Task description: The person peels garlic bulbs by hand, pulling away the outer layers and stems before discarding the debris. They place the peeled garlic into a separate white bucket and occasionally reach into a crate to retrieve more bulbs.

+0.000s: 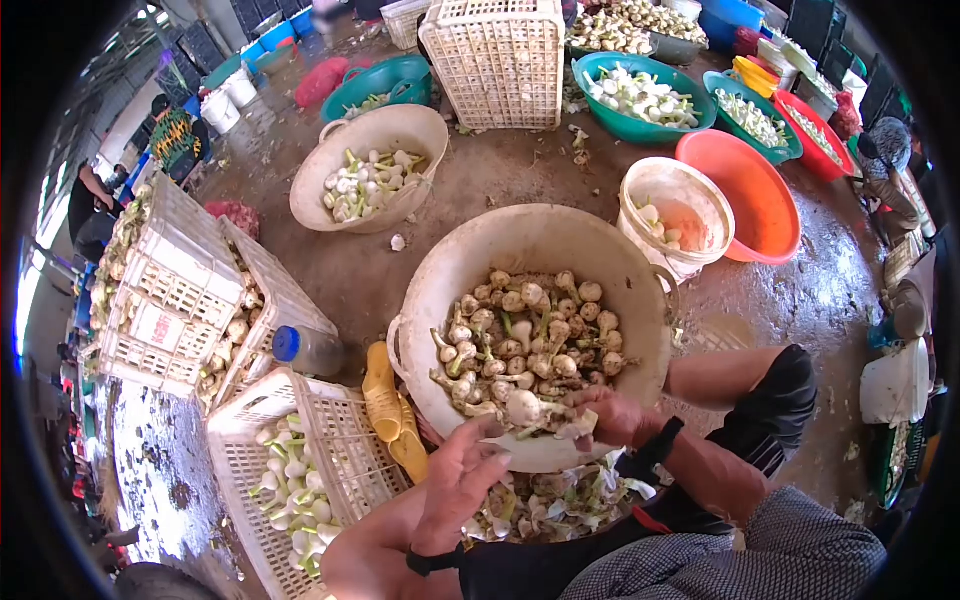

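Observation:
A large pale tub [440, 285] in front of me holds many dirt-streaked garlic bulbs [515, 345] with short stems. At its near rim, my right hand [622, 415] is closed at the stem end of a whiter garlic bulb [523, 407], with loose papery skin [577, 427] by the fingers. Exactly how the fingers meet the stem is hard to see. My left hand [465, 480] is beside the tub's near left rim, thumb and fingers apart, with nothing in it. Below the rim, a heap of peeled garlic skins [550, 505] lies between my legs.
A white crate [245, 415] of cleaned garlic stands at left, near yellow slippers [392, 410] and a blue-capped bottle [300, 345]. Beyond are a beige tub [310, 190], a white bucket [650, 180] and an orange basin [765, 215]. Other people sit at both sides.

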The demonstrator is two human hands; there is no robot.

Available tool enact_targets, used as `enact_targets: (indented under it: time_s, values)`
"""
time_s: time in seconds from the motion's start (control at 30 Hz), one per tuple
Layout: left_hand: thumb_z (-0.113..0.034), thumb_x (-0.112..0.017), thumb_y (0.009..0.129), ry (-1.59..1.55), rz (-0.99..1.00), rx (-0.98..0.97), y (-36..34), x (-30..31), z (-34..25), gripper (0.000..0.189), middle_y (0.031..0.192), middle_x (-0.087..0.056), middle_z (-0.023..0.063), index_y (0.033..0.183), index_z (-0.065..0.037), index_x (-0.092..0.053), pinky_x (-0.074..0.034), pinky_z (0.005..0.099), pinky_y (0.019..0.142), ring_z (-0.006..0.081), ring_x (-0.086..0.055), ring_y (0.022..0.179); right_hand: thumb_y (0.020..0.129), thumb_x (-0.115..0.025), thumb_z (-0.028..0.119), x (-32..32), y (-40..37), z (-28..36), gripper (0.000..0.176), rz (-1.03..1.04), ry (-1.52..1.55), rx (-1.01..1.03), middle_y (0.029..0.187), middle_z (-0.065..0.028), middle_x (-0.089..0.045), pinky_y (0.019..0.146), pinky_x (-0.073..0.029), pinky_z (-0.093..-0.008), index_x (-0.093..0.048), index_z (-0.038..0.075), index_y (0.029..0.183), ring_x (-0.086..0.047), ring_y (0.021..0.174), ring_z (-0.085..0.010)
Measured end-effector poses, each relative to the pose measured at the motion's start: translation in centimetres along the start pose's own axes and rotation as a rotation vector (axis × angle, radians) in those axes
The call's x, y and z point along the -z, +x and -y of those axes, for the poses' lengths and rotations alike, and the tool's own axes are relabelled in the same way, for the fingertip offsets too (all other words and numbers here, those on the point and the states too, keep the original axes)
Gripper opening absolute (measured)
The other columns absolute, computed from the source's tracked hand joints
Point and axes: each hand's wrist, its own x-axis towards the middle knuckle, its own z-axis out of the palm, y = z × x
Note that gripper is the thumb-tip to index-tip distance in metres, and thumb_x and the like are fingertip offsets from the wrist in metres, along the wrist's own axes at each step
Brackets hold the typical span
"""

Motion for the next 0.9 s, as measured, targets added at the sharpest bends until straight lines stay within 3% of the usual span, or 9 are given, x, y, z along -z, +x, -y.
enact_targets:
  time_s: [0.03,0.07,0.17,0.33,0.4,0.5,0.63,0.83,0.9]
  values:
    - [-0.005,-0.066,0.086,0.057,0.029,0.047,-0.1,0.0,0.0,0.058,0.105,-0.063,0.0124,0.137,0.005,-0.04,-0.051,0.0268,0.078,0.0169,-0.062,0.094,0.091,-0.056,0.013,-1.9,-0.5,0.0,0.014,0.003,0.127,-0.091,0.083,-0.0103,-0.064,0.052,-0.047,-0.0288,-0.061,0.0,0.094,-0.057,0.057,-0.0172]
    - [-0.005,-0.066,0.086,0.063,0.024,0.043,-0.3,0.0,0.0,0.058,0.105,-0.063,0.0124,0.137,0.005,-0.04,-0.051,0.0268,0.078,0.0169,-0.062,0.094,0.092,-0.058,0.015,-2.0,-0.4,-1.4,0.019,0.132,0.238,-0.091,0.084,-0.0103,-0.064,0.051,-0.047,-0.0279,-0.063,-0.001,0.101,-0.058,0.059,-0.0165]
    - [-0.006,-0.069,0.084,0.018,0.154,0.019,-0.8,-0.8,-1.1,0.064,0.111,-0.061,0.0126,0.139,0.005,-0.038,-0.05,0.0273,0.084,0.0163,-0.06,0.101,0.092,-0.059,0.018,-4.7,-1.6,-2.1,0.028,0.203,0.115,-0.141,0.084,-0.0063,-0.065,0.051,-0.047,-0.025,-0.063,0.0,0.112,-0.058,0.061,-0.0131]
    - [-0.006,-0.072,0.083,0.098,0.175,0.021,-0.9,-1.0,-1.1,0.063,0.117,-0.059,0.0089,0.137,0.005,-0.041,-0.048,0.0282,0.091,0.015,-0.058,0.106,0.094,-0.059,0.017,-5.7,-2.4,-2.4,0.024,0.184,-0.078,-0.1,0.086,-0.0045,-0.066,0.053,-0.048,-0.0256,-0.064,-0.001,0.11,-0.06,0.064,-0.0102]
    - [-0.009,-0.073,0.082,0.184,0.19,0.034,-0.9,-1.0,-1.1,0.063,0.118,-0.059,0.0099,0.136,0.005,-0.042,-0.049,0.0283,0.091,0.0147,-0.058,0.105,0.095,-0.059,0.019,-6.7,-2.6,-2.3,0.025,-0.029,-0.429,0.065,0.08,-0.0029,-0.065,0.053,-0.048,-0.0249,-0.064,0.0,0.109,-0.059,0.064,-0.0087]
    - [-0.005,-0.076,0.078,0.111,0.135,-0.018,-0.8,-1.0,-0.4,0.063,0.114,-0.062,0.0129,0.132,0.007,-0.046,-0.05,0.0294,0.09,0.0165,-0.06,0.103,0.095,-0.06,0.023,-7.1,-3.3,-0.8,0.025,-0.158,-0.634,0.142,0.076,-0.001,-0.064,0.053,-0.047,-0.0244,-0.066,0.001,0.106,-0.058,0.063,-0.0078]
    - [-0.01,-0.076,0.079,0.226,0.144,-0.055,-0.5,-0.1,0.9,0.06,0.119,-0.061,0.0122,0.13,0.003,-0.049,-0.049,0.0288,0.089,0.0138,-0.059,0.103,0.094,-0.061,0.024,-7.4,-3.5,-0.5,0.025,-0.088,-0.692,0.302,0.074,-0.0012,-0.064,0.053,-0.046,-0.0251,-0.067,0.001,0.102,-0.057,0.061,-0.0079]
    - [-0.008,-0.077,0.073,0.634,0.129,-0.186,-0.4,-0.7,1.3,0.056,0.111,-0.064,0.0154,0.125,-0.002,-0.055,-0.051,0.0317,0.086,0.0214,-0.064,0.098,0.093,-0.061,0.023,-9.5,-4.0,1.1,0.025,-0.117,-0.756,0.171,0.071,-0.0019,-0.063,0.053,-0.046,-0.0264,-0.067,-0.001,0.098,-0.056,0.058,-0.0088]
    - [-0.008,-0.077,0.071,0.719,0.131,-0.253,-0.3,-0.8,1.4,0.058,0.108,-0.063,0.0174,0.124,-0.003,-0.055,-0.052,0.0342,0.084,0.0296,-0.065,0.096,0.092,-0.062,0.022,-9.5,-4.1,1.0,0.025,-0.126,-0.717,0.092,0.072,-0.0022,-0.063,0.053,-0.045,-0.0264,-0.067,-0.001,0.099,-0.055,0.06,-0.0089]
